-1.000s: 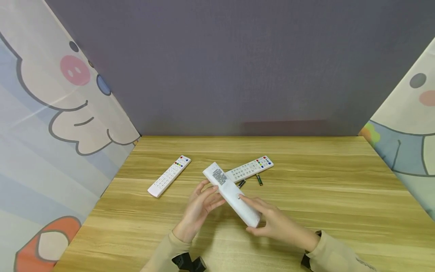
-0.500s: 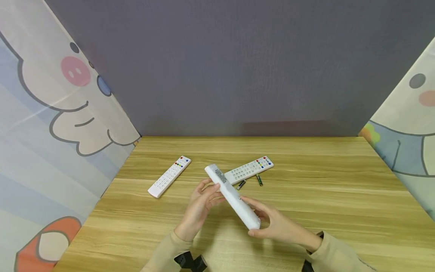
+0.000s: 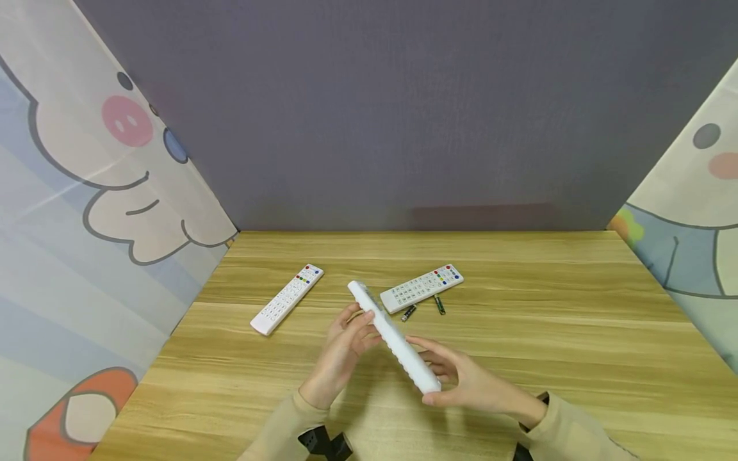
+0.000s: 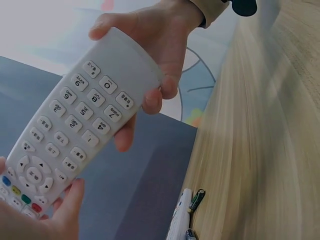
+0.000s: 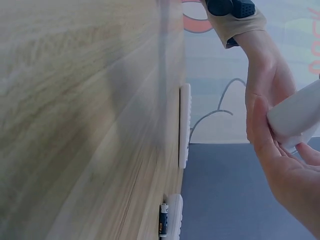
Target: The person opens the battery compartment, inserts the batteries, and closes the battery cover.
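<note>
Two-handed hold on the remote

Your left hand grips it toward its upper end, your right hand its lower end, at the frame's lower centre. Better to support both ends, off the buttons, clear of the batteries right of centre.

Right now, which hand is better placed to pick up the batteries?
Probably the right hand: the batteries lie on its side of the held remote, while the left hand is mostly on the opposite side.
</note>
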### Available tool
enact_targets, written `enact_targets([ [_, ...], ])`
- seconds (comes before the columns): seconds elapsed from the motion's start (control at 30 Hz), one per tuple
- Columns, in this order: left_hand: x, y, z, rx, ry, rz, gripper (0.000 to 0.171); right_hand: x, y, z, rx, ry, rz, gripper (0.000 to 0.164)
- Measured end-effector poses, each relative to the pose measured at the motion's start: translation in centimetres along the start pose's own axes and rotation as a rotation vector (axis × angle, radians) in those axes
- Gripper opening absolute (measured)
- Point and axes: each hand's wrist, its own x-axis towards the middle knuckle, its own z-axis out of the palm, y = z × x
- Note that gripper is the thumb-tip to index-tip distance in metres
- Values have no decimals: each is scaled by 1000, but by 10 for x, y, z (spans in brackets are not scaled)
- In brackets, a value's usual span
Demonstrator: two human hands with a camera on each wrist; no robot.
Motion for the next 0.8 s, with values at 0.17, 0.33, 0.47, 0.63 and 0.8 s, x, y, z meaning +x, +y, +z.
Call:
enact_targets([
  [0.17,1,-1,2,-24,0,31,42,1,0,1,-24,9,20,72],
  [0.33,2,0,3,-1,43,78,35,1,0,2,-109,34,46,70],
  [0.47,4,6,-1,122,127,111,40,-1,3,1,-188,33,17,61],
  [0.63,9,19,-14,328,213,151,43,-13,10,-8,-248,53,-29,44],
  [0.8,16,31,-32,516,244,229,42,-25,13,-23,-322,96,-19,32],
])
